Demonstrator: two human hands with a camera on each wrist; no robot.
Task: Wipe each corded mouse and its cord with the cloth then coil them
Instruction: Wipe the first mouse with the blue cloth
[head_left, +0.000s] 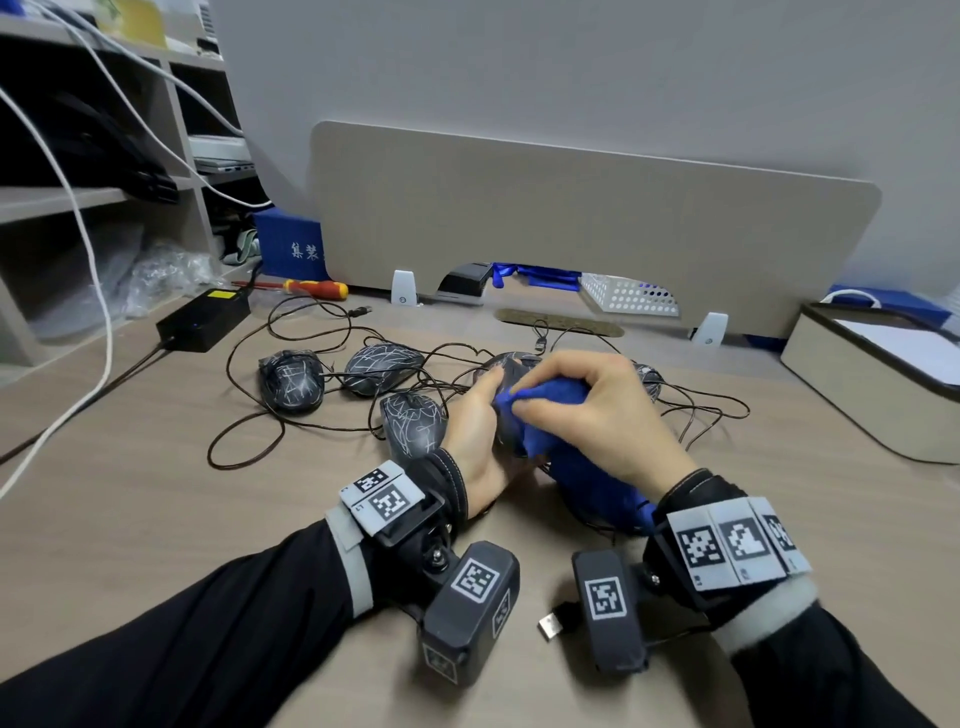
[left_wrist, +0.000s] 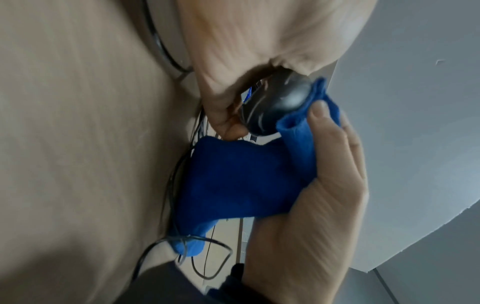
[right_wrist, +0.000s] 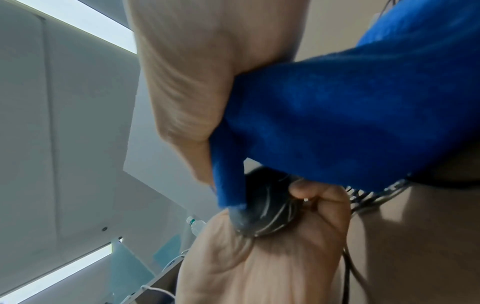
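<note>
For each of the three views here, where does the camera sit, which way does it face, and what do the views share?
Head: worn on the head, facing forward and down at the desk; both forearms, left hand and right hand show.
Left wrist: looks along the left palm at the held mouse and blue cloth; the right hand shows too.
Right wrist: looks along the right palm at cloth and mouse; the left hand shows too.
Shared: mouse, cloth, both hands.

Scribbled black mouse (left_wrist: 280, 107) — blue cloth (left_wrist: 233, 185) against it
</note>
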